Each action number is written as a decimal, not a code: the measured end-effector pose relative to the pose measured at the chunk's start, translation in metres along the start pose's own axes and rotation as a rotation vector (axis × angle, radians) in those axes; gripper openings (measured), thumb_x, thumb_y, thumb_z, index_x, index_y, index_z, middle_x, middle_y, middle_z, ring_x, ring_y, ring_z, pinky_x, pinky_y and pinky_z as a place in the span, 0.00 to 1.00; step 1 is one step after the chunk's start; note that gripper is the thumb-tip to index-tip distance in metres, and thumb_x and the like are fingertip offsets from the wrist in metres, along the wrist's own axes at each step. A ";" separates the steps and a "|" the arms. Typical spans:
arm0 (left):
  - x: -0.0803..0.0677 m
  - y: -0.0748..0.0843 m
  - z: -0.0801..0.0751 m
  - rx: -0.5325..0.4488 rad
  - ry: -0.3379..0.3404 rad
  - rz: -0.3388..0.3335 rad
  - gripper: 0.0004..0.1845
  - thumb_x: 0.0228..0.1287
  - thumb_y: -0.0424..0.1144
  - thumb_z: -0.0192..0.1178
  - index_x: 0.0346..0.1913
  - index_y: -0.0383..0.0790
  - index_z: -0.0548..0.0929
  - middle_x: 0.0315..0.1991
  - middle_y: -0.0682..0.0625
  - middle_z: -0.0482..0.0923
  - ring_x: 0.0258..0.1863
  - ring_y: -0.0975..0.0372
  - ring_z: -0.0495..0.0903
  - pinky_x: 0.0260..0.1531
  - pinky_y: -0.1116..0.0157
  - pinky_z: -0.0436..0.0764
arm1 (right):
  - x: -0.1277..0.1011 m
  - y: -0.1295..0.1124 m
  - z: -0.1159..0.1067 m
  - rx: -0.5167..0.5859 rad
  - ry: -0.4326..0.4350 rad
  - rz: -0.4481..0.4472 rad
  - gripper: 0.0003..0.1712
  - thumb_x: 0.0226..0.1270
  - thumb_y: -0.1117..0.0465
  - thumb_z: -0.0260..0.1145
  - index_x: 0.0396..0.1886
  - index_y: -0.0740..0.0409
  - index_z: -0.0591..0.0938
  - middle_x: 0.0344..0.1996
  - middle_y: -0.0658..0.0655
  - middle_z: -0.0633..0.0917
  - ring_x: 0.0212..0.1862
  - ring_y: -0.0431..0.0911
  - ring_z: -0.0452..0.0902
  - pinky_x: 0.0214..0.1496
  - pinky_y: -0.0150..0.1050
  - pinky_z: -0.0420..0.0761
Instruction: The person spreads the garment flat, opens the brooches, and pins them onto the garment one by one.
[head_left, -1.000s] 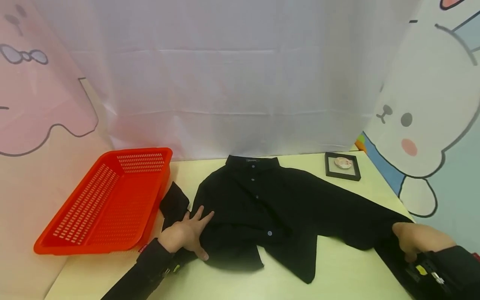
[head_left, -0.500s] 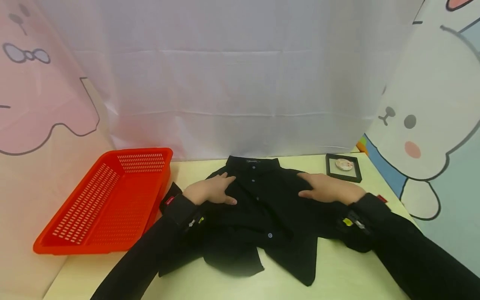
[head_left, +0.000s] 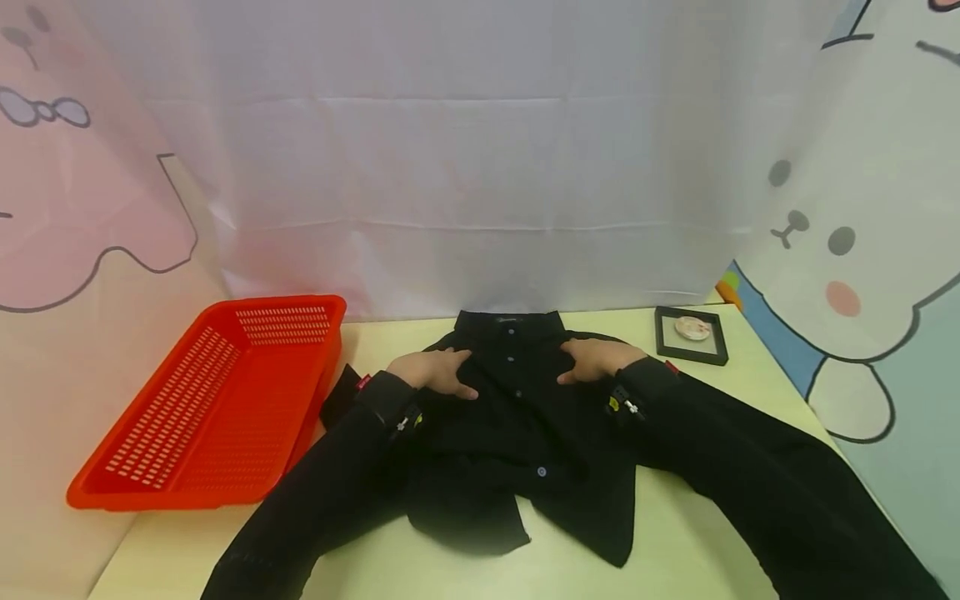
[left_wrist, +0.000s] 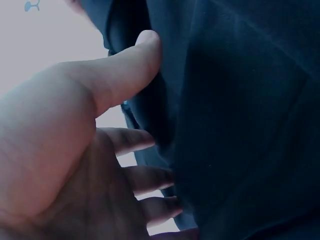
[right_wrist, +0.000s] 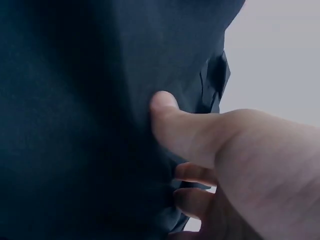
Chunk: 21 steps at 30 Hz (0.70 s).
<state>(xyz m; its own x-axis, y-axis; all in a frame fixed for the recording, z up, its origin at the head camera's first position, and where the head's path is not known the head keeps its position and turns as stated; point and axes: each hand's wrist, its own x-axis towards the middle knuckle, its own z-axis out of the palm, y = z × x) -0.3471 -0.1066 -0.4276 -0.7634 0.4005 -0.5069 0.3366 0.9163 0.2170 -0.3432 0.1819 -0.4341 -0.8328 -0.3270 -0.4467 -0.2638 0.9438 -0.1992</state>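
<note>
Black button-up shirt (head_left: 480, 433): lying front-up on pale yellow table (head_left: 573, 575), showing 4 buttons (head_left: 542, 472).
Left hand (head_left: 435, 371): touching shirt's left chest, fingers extended, thumb spread.
Right hand (head_left: 597, 358): touching shirt's right chest, unclenched, thumb apart from fingers.
Red slotted basket (head_left: 240, 408): standing left of shirt.
Black frame (head_left: 692, 357): lying right of shirt's collar (head_left: 513, 323), bearing pale oval piece (head_left: 692, 327).

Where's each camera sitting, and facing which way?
Head: worn on the head, facing forward and down at black shirt and red basket; sleeved arms, left hand and right hand show.
Left wrist: on that wrist, facing the black shirt; left hand shows.
Right wrist: on that wrist, facing the black shirt; right hand shows.
Head and left wrist share the black shirt and left hand.
</note>
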 end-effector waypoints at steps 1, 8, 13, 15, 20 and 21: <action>0.001 -0.001 0.000 0.005 -0.001 0.001 0.48 0.61 0.61 0.60 0.77 0.48 0.49 0.77 0.41 0.47 0.76 0.46 0.49 0.70 0.42 0.55 | 0.002 0.003 -0.001 0.005 -0.002 0.014 0.45 0.67 0.46 0.63 0.74 0.64 0.58 0.72 0.68 0.60 0.72 0.63 0.57 0.70 0.60 0.61; 0.018 -0.007 0.008 0.040 -0.011 0.007 0.53 0.55 0.60 0.66 0.78 0.55 0.47 0.78 0.45 0.40 0.77 0.44 0.41 0.69 0.39 0.53 | 0.015 0.021 -0.001 0.018 -0.035 0.086 0.55 0.61 0.44 0.69 0.77 0.58 0.49 0.76 0.66 0.48 0.74 0.68 0.47 0.69 0.66 0.56; 0.018 -0.013 0.013 0.025 -0.037 0.008 0.58 0.50 0.56 0.71 0.78 0.58 0.44 0.79 0.49 0.34 0.78 0.49 0.36 0.68 0.38 0.54 | 0.011 0.028 -0.001 -0.019 -0.083 0.151 0.65 0.52 0.36 0.71 0.79 0.51 0.43 0.78 0.60 0.42 0.75 0.68 0.40 0.66 0.71 0.55; 0.018 -0.016 0.012 0.005 -0.042 0.017 0.58 0.50 0.55 0.71 0.78 0.60 0.43 0.79 0.51 0.33 0.78 0.50 0.35 0.69 0.39 0.53 | 0.011 0.030 -0.002 -0.011 -0.077 0.164 0.66 0.50 0.36 0.72 0.79 0.51 0.43 0.78 0.60 0.41 0.75 0.67 0.38 0.67 0.71 0.54; 0.009 -0.021 0.009 0.005 0.008 0.104 0.49 0.59 0.53 0.66 0.77 0.51 0.49 0.78 0.45 0.46 0.76 0.47 0.47 0.70 0.45 0.56 | 0.010 0.030 0.000 0.052 -0.019 0.108 0.62 0.54 0.42 0.73 0.78 0.56 0.47 0.77 0.64 0.42 0.74 0.71 0.38 0.67 0.71 0.52; 0.005 -0.021 0.010 0.005 0.024 0.124 0.47 0.61 0.52 0.65 0.77 0.49 0.51 0.77 0.44 0.50 0.75 0.47 0.51 0.70 0.47 0.58 | 0.007 0.030 0.002 0.067 -0.005 0.083 0.60 0.56 0.44 0.72 0.78 0.58 0.48 0.76 0.66 0.44 0.73 0.73 0.38 0.67 0.71 0.51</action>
<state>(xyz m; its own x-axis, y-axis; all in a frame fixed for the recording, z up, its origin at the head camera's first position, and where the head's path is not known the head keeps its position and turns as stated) -0.3522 -0.1244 -0.4427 -0.7288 0.5105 -0.4564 0.4315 0.8599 0.2728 -0.3559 0.2073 -0.4452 -0.8478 -0.2480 -0.4687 -0.1605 0.9625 -0.2188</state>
